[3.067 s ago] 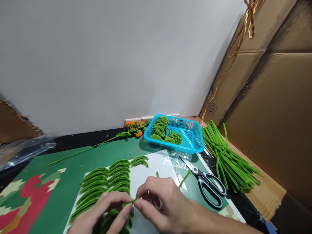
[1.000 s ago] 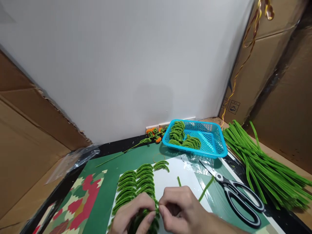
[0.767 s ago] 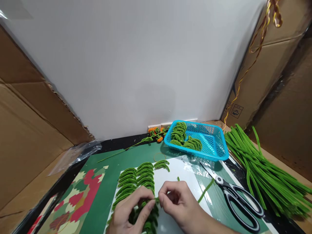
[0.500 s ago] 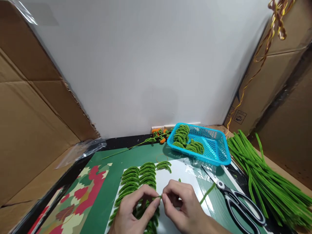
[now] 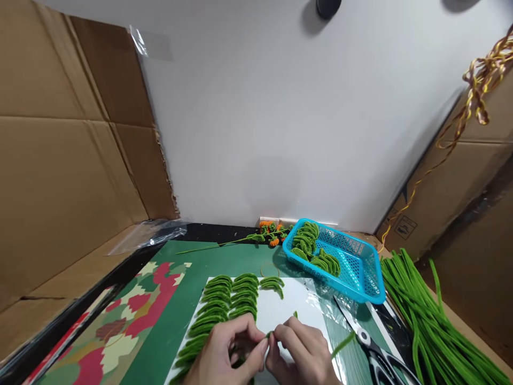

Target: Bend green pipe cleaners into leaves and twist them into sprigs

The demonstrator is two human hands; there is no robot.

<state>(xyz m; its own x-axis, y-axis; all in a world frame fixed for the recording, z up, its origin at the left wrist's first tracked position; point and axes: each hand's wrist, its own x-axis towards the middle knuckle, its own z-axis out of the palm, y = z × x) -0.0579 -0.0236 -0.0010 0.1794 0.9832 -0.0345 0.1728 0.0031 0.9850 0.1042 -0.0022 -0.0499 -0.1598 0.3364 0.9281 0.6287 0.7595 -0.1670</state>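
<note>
My left hand [image 5: 230, 350] pinches a short piece of green pipe cleaner [image 5: 269, 335] between thumb and forefinger. Right beside it, my right hand [image 5: 302, 350] pinches the same piece, and only a small bit shows between the fingertips. Under and beyond the hands, a white sheet [image 5: 298, 297] bears two long columns of curved green pipe-cleaner pieces [image 5: 216, 306]. A shorter group of bent pieces [image 5: 272, 283] starts a third column. To the right of my right hand lies a loose length of green pipe cleaner [image 5: 343, 345].
A blue basket [image 5: 379, 278] with bundled green pieces stands at the back right. Black-handled scissors [image 5: 364, 337] lie in front of it, beside a pile of long green pipe cleaners [image 5: 436, 315]. An orange-flowered stem [image 5: 240, 239] lies at the back. Cardboard [image 5: 72, 160] walls the left.
My view has tilted and shifted, so the scene sits lower. The fingers of my right hand have curled further round the pinched piece; both hands stay together.
</note>
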